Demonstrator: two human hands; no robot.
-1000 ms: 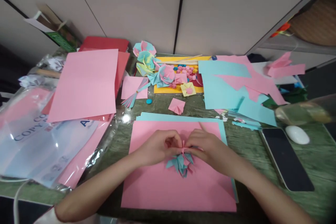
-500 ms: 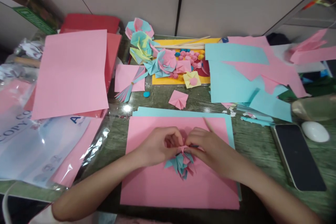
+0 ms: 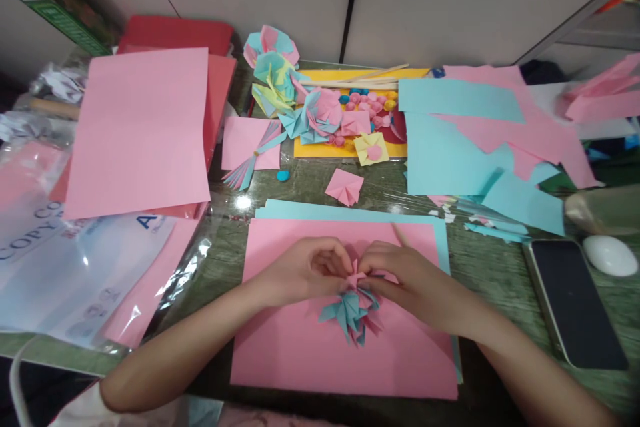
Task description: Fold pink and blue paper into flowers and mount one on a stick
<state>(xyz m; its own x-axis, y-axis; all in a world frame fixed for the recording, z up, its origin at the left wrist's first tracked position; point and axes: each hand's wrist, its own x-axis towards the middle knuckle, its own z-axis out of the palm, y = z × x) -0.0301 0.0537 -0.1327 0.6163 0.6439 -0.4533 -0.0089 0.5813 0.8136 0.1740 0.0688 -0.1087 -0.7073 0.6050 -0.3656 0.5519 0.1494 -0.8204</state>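
A folded paper flower [image 3: 353, 310] in pink and light blue is held over a stack of pink sheets [image 3: 300, 360]. With thumb and fingers my left hand [image 3: 310, 270] pinches its upper left edge. My right hand [image 3: 400, 273] pinches the pink top of the flower from the other side, the two hands' fingertips almost meeting. Fingers partly hide the flower's upper part. A thin pale stick [image 3: 400, 235] pokes out behind my right hand. Just beyond the stack lies a small folded pink paper piece [image 3: 345, 187].
Finished paper flowers [image 3: 315, 113], wooden sticks [image 3: 355, 83] and small pink balls [image 3: 367, 105] lie at the back. Light blue paper [image 3: 445, 153] is at back right. A phone [image 3: 575, 303] and white mouse [image 3: 611, 255] sit right. Pink sheets [image 3: 140, 133] and a plastic bag [image 3: 85, 280] lie left.
The camera view has shifted slightly. Both hands keep their pinch on the paper flower, which sits at nearly the same spot over the pink stack.
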